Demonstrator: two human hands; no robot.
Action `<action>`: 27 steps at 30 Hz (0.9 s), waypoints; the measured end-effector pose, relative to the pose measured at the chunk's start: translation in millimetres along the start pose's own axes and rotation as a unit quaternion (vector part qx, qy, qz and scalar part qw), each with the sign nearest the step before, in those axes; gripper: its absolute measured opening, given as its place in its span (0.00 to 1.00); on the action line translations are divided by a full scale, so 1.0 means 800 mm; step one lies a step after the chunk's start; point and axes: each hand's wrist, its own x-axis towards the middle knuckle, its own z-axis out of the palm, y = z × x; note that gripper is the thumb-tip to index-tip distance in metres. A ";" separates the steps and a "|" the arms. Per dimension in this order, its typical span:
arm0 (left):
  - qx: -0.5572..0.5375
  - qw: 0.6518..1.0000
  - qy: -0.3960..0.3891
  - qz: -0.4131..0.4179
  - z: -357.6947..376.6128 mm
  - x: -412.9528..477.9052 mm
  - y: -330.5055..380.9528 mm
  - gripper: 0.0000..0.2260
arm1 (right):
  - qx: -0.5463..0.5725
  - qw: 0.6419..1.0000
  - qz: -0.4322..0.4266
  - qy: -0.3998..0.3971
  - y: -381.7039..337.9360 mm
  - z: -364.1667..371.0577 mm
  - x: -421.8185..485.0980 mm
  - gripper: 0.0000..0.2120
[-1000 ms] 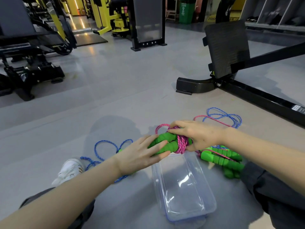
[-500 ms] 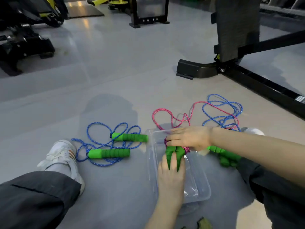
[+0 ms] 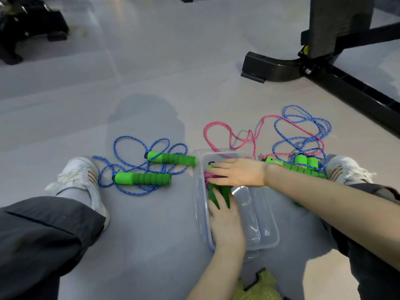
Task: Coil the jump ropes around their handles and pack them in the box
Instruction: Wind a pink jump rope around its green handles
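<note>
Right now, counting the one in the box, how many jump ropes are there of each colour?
Pink jump ropes: 2 (coiled pink rope in the clear box, loose pink rope behind it)
Blue jump ropes: 2 (left blue rope, right blue rope)
Total: 4

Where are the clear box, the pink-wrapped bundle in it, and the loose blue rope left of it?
clear box (image 3: pixel 254 213), head view, bare bottom on its right side.
pink-wrapped bundle (image 3: pixel 221 191), head view, exposed green handle foam.
loose blue rope (image 3: pixel 142 178), head view, nearer green handle.
</note>
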 end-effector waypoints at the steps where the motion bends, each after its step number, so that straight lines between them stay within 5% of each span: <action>1: -0.001 1.000 -0.020 -0.007 0.007 0.002 -0.002 0.24 | -0.015 1.000 0.011 0.022 -0.002 -0.007 0.002 0.27; 7: 0.053 0.998 -0.012 0.009 0.006 0.002 0.004 0.25 | -0.049 0.993 0.104 -0.019 -0.006 -0.011 0.000 0.29; 13: 0.240 0.967 -0.065 0.053 -0.001 0.002 -0.005 0.26 | -0.124 0.989 0.073 -0.041 -0.012 -0.006 0.019 0.35; 18: 0.230 0.967 -0.087 0.063 0.013 0.007 -0.015 0.28 | -0.009 0.996 0.052 -0.077 -0.009 -0.009 0.019 0.33; 27: 0.248 0.958 -0.133 0.050 0.002 0.011 -0.012 0.28 | -0.038 0.991 0.105 -0.069 -0.026 -0.012 0.029 0.26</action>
